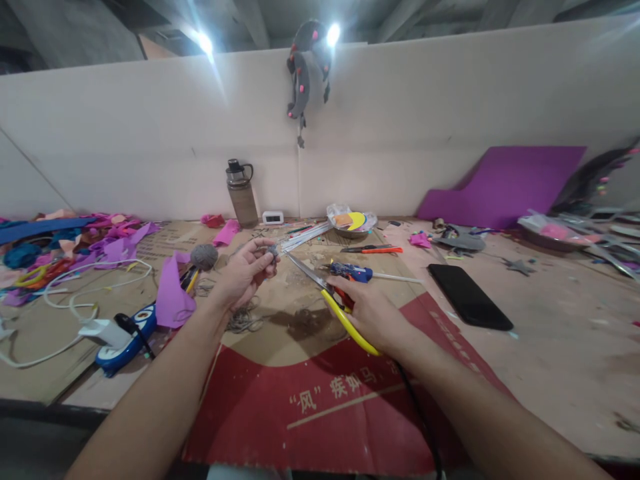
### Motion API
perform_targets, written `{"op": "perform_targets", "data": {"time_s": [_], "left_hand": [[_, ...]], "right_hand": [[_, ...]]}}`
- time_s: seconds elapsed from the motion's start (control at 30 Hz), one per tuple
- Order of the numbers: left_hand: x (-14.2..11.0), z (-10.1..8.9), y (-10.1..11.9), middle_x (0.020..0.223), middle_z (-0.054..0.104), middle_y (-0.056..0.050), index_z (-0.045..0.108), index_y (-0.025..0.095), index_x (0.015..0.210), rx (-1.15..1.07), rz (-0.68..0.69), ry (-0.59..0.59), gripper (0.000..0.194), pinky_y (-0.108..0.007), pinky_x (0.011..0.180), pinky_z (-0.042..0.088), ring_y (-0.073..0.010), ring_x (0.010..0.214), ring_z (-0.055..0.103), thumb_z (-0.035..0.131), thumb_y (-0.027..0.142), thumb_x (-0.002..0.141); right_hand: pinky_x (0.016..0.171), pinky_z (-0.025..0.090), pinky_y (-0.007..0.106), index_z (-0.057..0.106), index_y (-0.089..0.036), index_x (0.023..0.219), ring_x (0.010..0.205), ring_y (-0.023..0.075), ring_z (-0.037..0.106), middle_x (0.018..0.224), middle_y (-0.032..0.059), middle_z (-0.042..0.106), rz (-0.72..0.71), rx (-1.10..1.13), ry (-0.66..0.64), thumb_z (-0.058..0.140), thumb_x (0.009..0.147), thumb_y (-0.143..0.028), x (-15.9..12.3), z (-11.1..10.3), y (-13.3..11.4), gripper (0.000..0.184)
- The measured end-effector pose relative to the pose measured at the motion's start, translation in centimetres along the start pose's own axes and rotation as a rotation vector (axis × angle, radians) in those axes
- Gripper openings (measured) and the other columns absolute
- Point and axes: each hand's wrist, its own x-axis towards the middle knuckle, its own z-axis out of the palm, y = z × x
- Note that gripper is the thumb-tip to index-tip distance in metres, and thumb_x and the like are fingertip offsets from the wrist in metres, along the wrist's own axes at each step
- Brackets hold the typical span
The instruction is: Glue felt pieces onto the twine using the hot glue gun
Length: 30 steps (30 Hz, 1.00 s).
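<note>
My left hand [246,272] pinches a small bit of grey yarn [273,251] between thumb and fingertips. My right hand [375,313] is closed on a pair of scissors [345,320] with yellow handles. Their blades point up and left, with the tips near my left fingertips. Just beyond the right hand lies a blue glue gun [357,272] with a pale glue stick at its back. Loose strands of grey yarn [244,319] lie below my left hand, and a grey yarn ball [204,257] sits to its left.
Red-and-brown cardboard [310,427] covers the table under my hands. A black phone [469,297] lies right; a blue power strip [127,340] with white cables lies left. Behind stand a bottle [243,197] and a bowl [351,223]. An orange cutter [380,250] lies beyond the glue gun.
</note>
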Motion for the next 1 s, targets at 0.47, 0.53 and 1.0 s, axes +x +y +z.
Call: {"op": "perform_targets", "data": {"time_s": [0.47, 0.53, 1.0], "left_hand": [[-0.1, 0.6, -0.6, 0.078, 0.065, -0.005, 0.068, 0.011, 0.107, 0.153, 0.007, -0.001, 0.036, -0.023, 0.059, 0.042, -0.0090, 0.062, 0.055, 0.071, 0.029, 0.075], [0.0, 0.3, -0.7, 0.079, 0.066, -0.007, 0.069, 0.011, 0.098, 0.162, 0.030, 0.018, 0.032, -0.025, 0.056, 0.042, -0.0098, 0.059, 0.055, 0.068, 0.036, 0.079], [0.2, -1.2, -0.3, 0.067, 0.056, 0.001, 0.059, 0.015, 0.076, 0.518, 0.161, -0.097, 0.022, -0.024, 0.053, 0.033, -0.0080, 0.054, 0.043, 0.059, 0.035, 0.085]], "right_hand": [[0.072, 0.046, 0.025, 0.064, -0.024, 0.111, 0.081, 0.0184, 0.064, 0.096, 0.0057, 0.072, -0.001, -0.080, 0.018, 0.057, 0.082, -0.025, 0.0, -0.1, -0.3, 0.029], [0.070, 0.045, 0.025, 0.064, -0.024, 0.109, 0.079, 0.0180, 0.064, 0.092, 0.0052, 0.072, -0.003, -0.066, 0.022, 0.056, 0.083, -0.025, 0.1, -0.2, -0.3, 0.027], [0.060, 0.038, 0.024, 0.062, -0.023, 0.106, 0.065, 0.0149, 0.057, 0.078, 0.0018, 0.068, 0.012, -0.101, -0.027, 0.057, 0.083, -0.025, 0.1, -1.1, 0.1, 0.024]]}}
